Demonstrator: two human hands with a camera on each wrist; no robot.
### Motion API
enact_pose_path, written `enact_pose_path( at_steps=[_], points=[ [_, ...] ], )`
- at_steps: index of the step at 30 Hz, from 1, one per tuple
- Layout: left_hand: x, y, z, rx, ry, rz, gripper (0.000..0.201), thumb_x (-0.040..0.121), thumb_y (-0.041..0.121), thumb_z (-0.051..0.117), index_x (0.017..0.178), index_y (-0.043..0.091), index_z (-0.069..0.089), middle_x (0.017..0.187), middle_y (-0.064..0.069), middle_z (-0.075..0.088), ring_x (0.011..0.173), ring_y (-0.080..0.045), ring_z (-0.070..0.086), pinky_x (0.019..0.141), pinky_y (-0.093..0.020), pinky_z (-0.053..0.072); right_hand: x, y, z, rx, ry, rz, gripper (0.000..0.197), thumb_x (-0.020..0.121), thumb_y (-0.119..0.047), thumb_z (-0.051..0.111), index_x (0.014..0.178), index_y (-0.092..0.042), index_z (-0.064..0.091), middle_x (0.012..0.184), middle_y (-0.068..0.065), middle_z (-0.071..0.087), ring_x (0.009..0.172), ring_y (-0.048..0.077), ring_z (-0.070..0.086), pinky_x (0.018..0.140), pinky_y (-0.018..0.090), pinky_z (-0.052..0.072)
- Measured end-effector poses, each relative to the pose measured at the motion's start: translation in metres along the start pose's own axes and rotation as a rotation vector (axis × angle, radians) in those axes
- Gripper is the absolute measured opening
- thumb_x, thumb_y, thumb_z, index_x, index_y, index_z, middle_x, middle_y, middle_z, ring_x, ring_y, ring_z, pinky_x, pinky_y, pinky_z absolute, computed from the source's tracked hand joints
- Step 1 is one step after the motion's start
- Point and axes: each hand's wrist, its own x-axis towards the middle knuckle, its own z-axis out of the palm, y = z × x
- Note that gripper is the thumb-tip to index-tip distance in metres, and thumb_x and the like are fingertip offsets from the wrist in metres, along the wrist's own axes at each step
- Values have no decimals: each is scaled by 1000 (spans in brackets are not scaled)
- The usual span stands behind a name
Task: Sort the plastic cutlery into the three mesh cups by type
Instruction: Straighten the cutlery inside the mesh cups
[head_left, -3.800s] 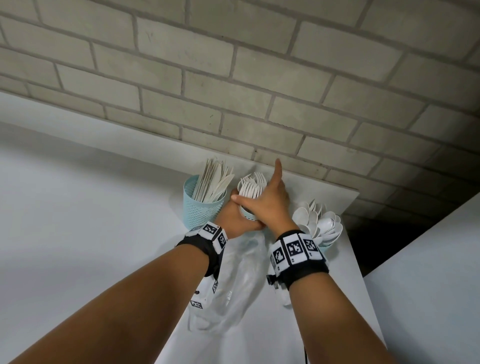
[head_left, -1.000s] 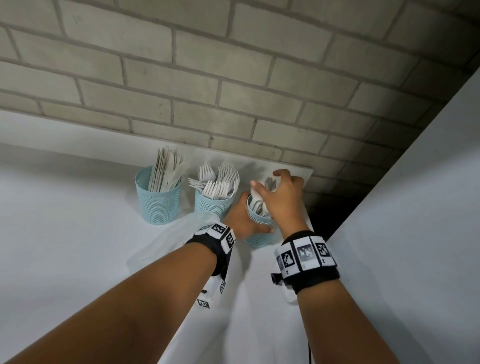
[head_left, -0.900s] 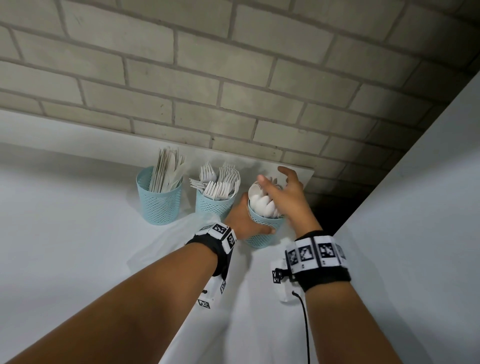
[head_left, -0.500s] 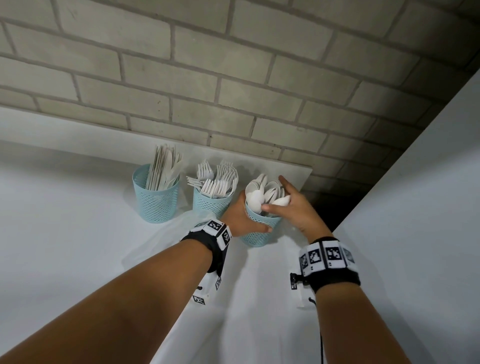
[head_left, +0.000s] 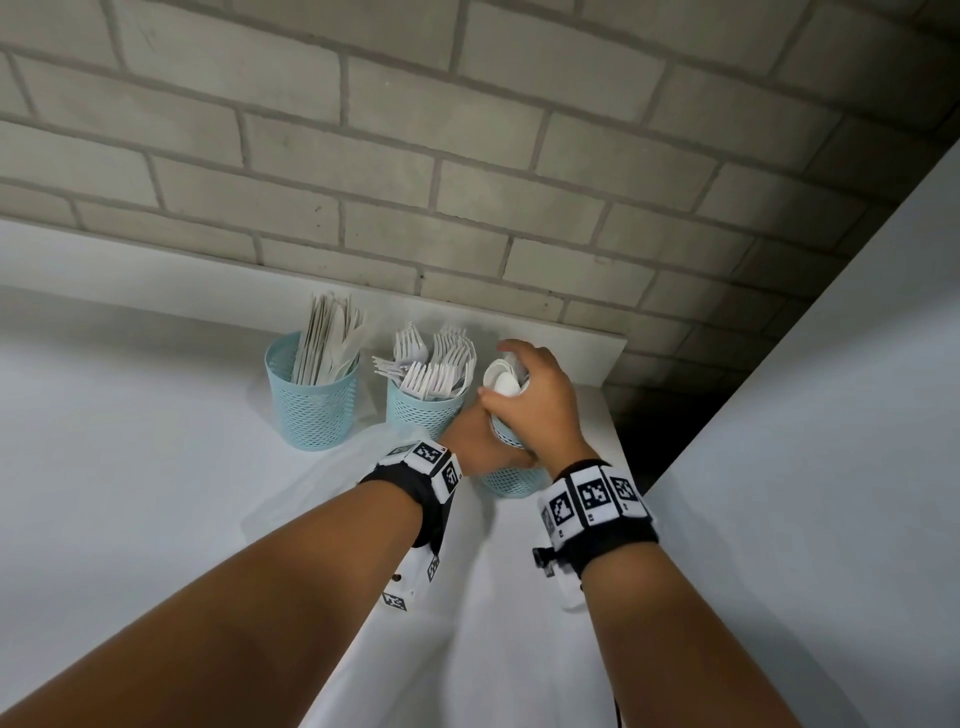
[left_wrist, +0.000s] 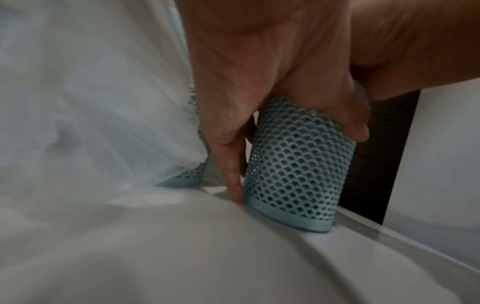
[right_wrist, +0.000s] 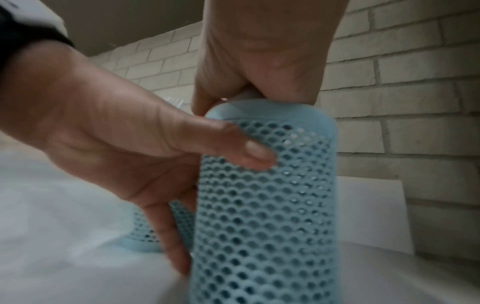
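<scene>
Three light blue mesh cups stand in a row at the back of the white table. The left cup (head_left: 311, 410) holds knives and the middle cup (head_left: 422, 415) holds forks. My left hand (head_left: 480, 441) grips the side of the right cup (head_left: 511, 482), thumb across its mesh wall (right_wrist: 233, 144). That cup (left_wrist: 293, 174) stands upright near the table's right edge. White spoons (head_left: 501, 382) stick out of it. My right hand (head_left: 519, 387) sits on top of them, its fingers curled round the spoon heads. The hand hides most of the spoons.
A crumpled clear plastic bag (head_left: 332, 483) lies on the table in front of the cups, against the middle cup (left_wrist: 78, 102). A brick wall (head_left: 467, 182) rises just behind. A dark gap (head_left: 639, 431) separates the table's right edge from a white panel (head_left: 831, 415).
My right hand has come from the right side of the spoon cup onto its top and closed round the spoon heads. The left hand has kept its grip on the cup.
</scene>
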Motion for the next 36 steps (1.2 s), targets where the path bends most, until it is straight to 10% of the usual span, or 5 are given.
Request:
enact_pose_path(
  at_steps=[7, 16, 21, 31, 36],
  points=[
    [-2, 0, 0, -83, 31, 1, 101, 52, 23, 90, 135, 20, 32, 128, 3, 52, 119, -14, 51, 103, -34, 42, 12, 5, -15, 264, 490, 247, 29, 82, -30, 68, 102, -9, 64, 104, 15, 57, 70, 14, 52, 67, 23, 41],
    [-1, 2, 1, -70, 23, -20, 101, 54, 22, 90, 135, 16, 30, 125, 2, 52, 117, -18, 52, 102, -34, 43, 16, 16, -20, 38, 243, 198, 58, 79, -56, 62, 128, -27, 52, 137, 13, 36, 128, 27, 35, 106, 37, 34],
    [0, 6, -2, -33, -15, 18, 104, 61, 14, 86, 141, 11, 20, 128, 4, 46, 118, -10, 46, 103, -23, 35, 17, 12, -10, -33, -96, -28, 38, 81, -40, 67, 116, -25, 64, 122, 1, 57, 110, 16, 55, 91, 26, 44],
    [4, 2, -2, -35, 61, 17, 95, 57, 19, 87, 135, 13, 32, 129, -5, 53, 120, -19, 51, 105, -36, 40, 29, 14, -4, -225, 126, 57, 23, 84, -25, 59, 103, -16, 69, 131, 2, 55, 114, 20, 53, 84, 26, 43],
    [2, 4, -3, 10, 66, 28, 97, 57, 26, 88, 136, 14, 32, 131, -2, 52, 121, -18, 50, 106, -35, 38, 27, 19, 11, -256, 223, 36, 19, 83, -21, 54, 85, -9, 69, 86, 10, 66, 81, 27, 57, 66, 27, 39]
  ],
)
